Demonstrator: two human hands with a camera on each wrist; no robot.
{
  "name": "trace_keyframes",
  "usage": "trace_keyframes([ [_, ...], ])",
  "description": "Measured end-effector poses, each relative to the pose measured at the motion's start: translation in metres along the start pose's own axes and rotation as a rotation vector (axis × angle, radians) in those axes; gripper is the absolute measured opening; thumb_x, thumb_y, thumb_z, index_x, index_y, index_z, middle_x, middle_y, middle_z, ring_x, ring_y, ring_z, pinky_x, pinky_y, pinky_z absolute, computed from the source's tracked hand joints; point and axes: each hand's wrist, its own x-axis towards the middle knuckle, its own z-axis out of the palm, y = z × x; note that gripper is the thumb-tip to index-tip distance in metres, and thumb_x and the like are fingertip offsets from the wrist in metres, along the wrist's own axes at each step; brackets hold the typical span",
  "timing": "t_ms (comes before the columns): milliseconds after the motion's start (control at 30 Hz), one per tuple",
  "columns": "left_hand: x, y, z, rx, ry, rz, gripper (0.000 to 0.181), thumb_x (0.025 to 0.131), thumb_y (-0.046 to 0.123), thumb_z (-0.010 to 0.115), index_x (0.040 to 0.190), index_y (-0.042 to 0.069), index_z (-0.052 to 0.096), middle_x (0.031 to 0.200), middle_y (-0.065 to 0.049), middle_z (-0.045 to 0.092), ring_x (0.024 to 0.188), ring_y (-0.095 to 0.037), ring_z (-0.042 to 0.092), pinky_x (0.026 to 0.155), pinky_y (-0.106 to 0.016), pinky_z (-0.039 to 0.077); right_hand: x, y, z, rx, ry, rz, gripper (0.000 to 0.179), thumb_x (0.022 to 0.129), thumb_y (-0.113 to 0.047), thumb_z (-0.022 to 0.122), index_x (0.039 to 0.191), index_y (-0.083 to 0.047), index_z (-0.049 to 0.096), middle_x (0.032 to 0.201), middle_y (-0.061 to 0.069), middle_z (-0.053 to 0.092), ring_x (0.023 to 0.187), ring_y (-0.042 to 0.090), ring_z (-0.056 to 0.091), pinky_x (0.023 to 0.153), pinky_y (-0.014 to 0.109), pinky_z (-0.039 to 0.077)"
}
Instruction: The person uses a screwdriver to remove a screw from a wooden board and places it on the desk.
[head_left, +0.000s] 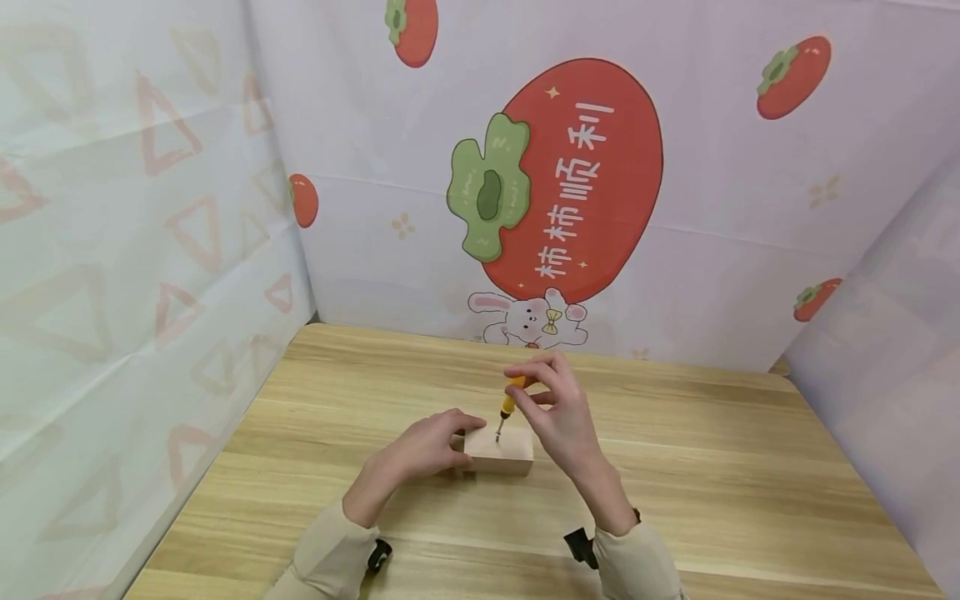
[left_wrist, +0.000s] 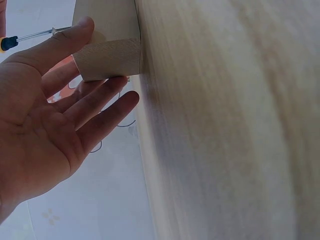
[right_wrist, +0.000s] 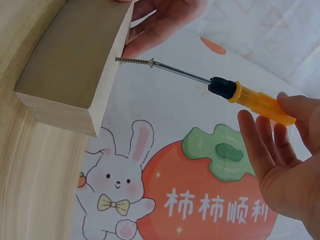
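A pale wooden block [head_left: 499, 463] lies on the table, held at its left end by my left hand [head_left: 423, 446], thumb on the near side and fingers on the far side. Between the thumb and fingers of my right hand [head_left: 564, 417] is the end of a screwdriver's yellow handle [right_wrist: 260, 104]; the other fingers are spread. A threaded screw [right_wrist: 134, 61] stands out from the top face of the block, its point at the wood. The screwdriver's metal shaft [right_wrist: 181, 72] meets the screw head, roughly in line with it and tilted in the head view.
The wood-grain table [head_left: 712, 467] extends around the block on both sides. Behind it hangs a printed cloth [head_left: 360, 258] with persimmons and a rabbit, and another cloth [head_left: 112, 250] hangs at the left. Black wrist straps show at both sleeves.
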Motion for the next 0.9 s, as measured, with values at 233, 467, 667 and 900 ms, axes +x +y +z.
trace_keyframes([
  [233, 0.0008, 0.0005, -0.0003, 0.012, 0.009, 0.005, 0.055, 0.084, 0.024, 0.079, 0.135, 0.013, 0.062, 0.125, -0.004, 0.065, 0.115, -0.022, 0.063, 0.095, -0.043, 0.051, 0.0008, 0.0016, 0.0000, -0.030, -0.001, -0.016, 0.029, 0.089, 0.005, 0.067, 0.113, -0.011, 0.070, 0.107, 0.006, 0.064, 0.092, 0.020, 0.068, 0.072, 0.026, 0.059],
  [467, 0.0009, 0.0000, 0.0000, 0.017, 0.006, 0.002, 0.055, 0.084, 0.024, 0.080, 0.135, 0.013, 0.062, 0.125, -0.003, 0.065, 0.115, -0.022, 0.062, 0.096, -0.043, 0.051, -0.0012, 0.0039, 0.0046, 0.019, 0.004, 0.004, 0.032, 0.084, 0.004, 0.075, 0.113, -0.007, 0.068, 0.111, 0.011, 0.062, 0.093, 0.025, 0.068, 0.073, 0.033, 0.061],
  [667, 0.0002, 0.0000, 0.0001, 0.017, 0.005, 0.008, 0.055, 0.084, 0.025, 0.079, 0.135, 0.013, 0.062, 0.126, -0.004, 0.065, 0.116, -0.022, 0.062, 0.096, -0.043, 0.051, -0.0018, 0.0011, 0.0041, -0.011, 0.035, 0.004, 0.029, 0.082, 0.001, 0.078, 0.108, -0.011, 0.072, 0.102, 0.002, 0.063, 0.084, 0.016, 0.068, 0.071, 0.027, 0.060],
  [900, -0.0003, -0.0004, 0.0008, 0.010, 0.007, 0.002, 0.055, 0.084, 0.024, 0.079, 0.135, 0.013, 0.062, 0.125, -0.004, 0.065, 0.115, -0.022, 0.062, 0.096, -0.043, 0.051, -0.0013, -0.0016, 0.0035, 0.034, -0.018, 0.019, 0.031, 0.087, 0.004, 0.071, 0.115, -0.009, 0.068, 0.109, 0.006, 0.070, 0.094, 0.020, 0.072, 0.075, 0.025, 0.059],
])
